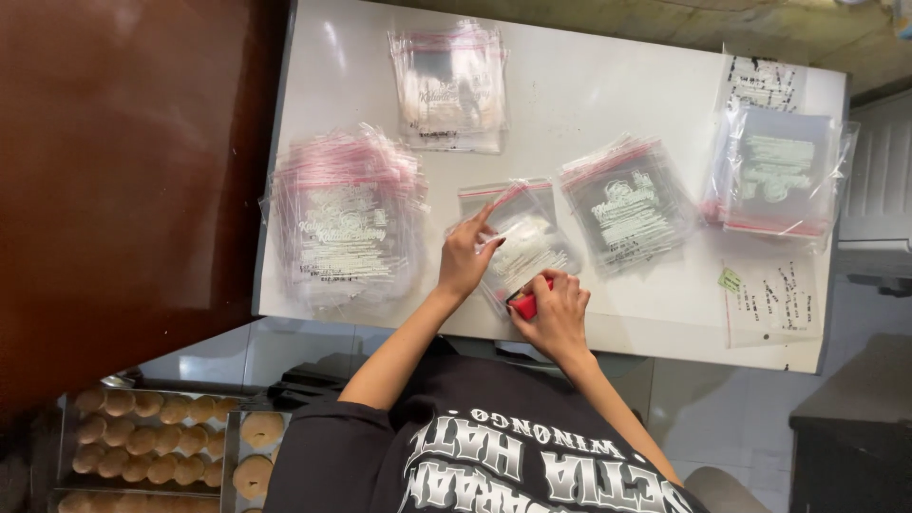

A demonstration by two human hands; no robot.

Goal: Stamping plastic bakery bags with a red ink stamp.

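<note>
Your left hand (465, 258) presses flat, fingers spread, on a clear bag (522, 249) lying mid-tabletop (570, 95). Your right hand (556, 313), at 5 o'clock from the bag, is closed around a red stamp (525, 304) touching the bag's near edge. Bag stacks lie at 9 o'clock (347, 223), 12 o'clock (451, 85) and 3 o'clock (629, 204).

Soft, even light is falling from above, brightening the white table (589, 85) while the brown surface (123, 171) at the left is staying dim. Glare is glinting off the clear plastic bags (347, 223), blurring their print. Shadows are lying faint; the lower corners are looking darker and slightly soft.
</note>
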